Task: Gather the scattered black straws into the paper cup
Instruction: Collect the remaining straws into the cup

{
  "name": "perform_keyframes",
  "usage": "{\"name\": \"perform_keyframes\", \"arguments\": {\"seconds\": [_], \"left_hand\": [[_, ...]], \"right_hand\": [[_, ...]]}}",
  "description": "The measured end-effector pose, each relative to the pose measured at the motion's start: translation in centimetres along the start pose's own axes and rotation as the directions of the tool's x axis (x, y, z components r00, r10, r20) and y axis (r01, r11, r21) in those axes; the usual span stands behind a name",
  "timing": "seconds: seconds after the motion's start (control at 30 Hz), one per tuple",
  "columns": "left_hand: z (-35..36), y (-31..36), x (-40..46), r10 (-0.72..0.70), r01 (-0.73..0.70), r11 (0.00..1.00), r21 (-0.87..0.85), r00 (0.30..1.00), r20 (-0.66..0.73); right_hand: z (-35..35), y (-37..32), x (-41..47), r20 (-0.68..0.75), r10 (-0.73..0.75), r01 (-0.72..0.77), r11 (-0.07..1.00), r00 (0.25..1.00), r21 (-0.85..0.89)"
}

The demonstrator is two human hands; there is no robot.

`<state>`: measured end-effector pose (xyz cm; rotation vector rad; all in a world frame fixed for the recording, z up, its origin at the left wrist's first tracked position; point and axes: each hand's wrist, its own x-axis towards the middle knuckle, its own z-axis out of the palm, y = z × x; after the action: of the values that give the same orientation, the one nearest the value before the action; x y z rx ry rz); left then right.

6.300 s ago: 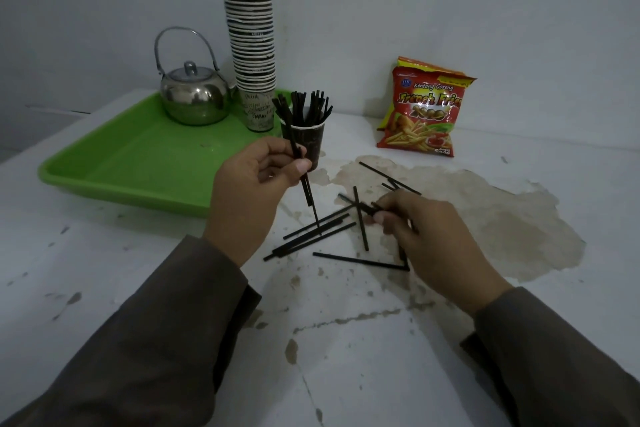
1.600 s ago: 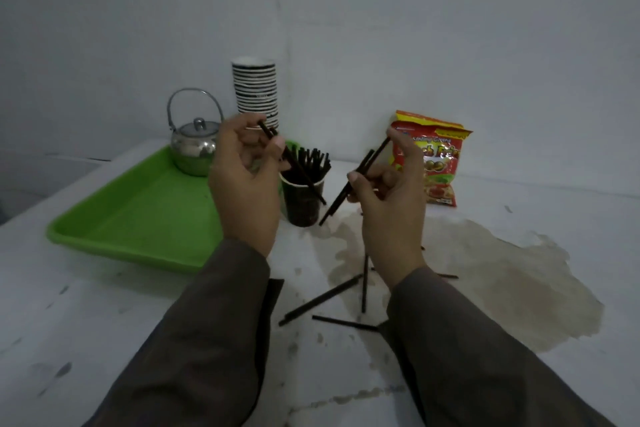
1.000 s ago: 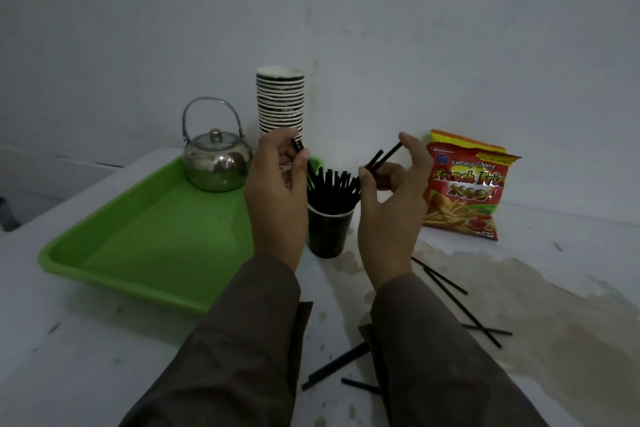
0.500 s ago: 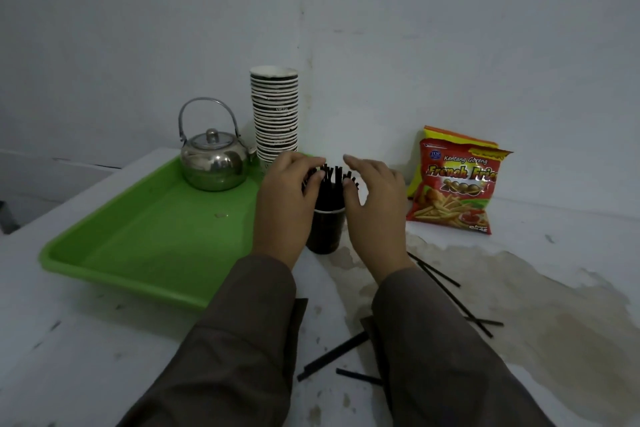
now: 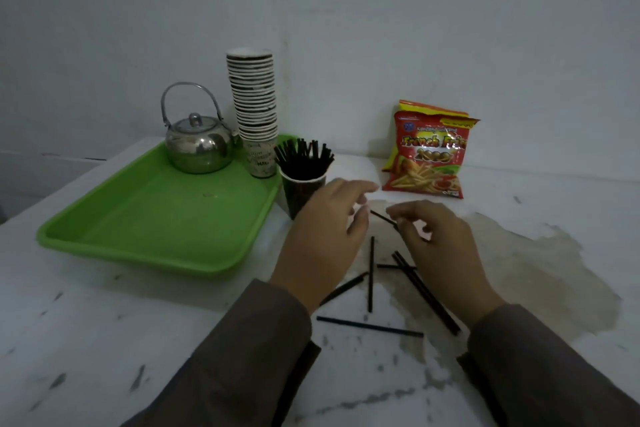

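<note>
The dark paper cup [image 5: 302,196] stands by the tray's right edge, packed with upright black straws [image 5: 304,158]. Several loose straws lie on the table near me: one pointing away [image 5: 371,274], one crosswise [image 5: 369,326], a slanted pair [image 5: 427,293]. My left hand [image 5: 323,236] hovers just right of the cup, fingers relaxed and empty. My right hand [image 5: 441,250] is low over the loose straws. Its curved fingertips meet the end of a short visible straw [image 5: 382,218], whose other end is hidden under the hand.
A green tray [image 5: 145,218] at the left carries a steel kettle [image 5: 197,146] and a tall stack of paper cups [image 5: 252,104]. A red French-fries snack bag [image 5: 429,156] leans on the wall. A brown stain [image 5: 540,274] marks the table at the right.
Both hands have left the cup's rim and dropped toward the loose straws; the straws they held now stand in the cup. The view has tilted down.
</note>
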<state>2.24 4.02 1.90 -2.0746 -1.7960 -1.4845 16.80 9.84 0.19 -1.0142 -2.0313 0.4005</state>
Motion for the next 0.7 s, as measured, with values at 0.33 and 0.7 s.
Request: {"name": "perform_keyframes", "arguments": {"seconds": [0.33,0.7], "left_hand": [[1.1,-0.8,-5.9,-0.065,0.02,0.985,0.171,0.962,0.265],[1.2,-1.7,-5.8,-0.239,0.122,0.934,0.335,0.912,0.334]], "right_hand": [[-0.8,2.7,-4.0,0.027,0.14,-0.138,0.989,0.99,-0.046],[-0.1,2.1,-4.7,0.146,0.186,-0.092,0.866,0.972,-0.492]]}}
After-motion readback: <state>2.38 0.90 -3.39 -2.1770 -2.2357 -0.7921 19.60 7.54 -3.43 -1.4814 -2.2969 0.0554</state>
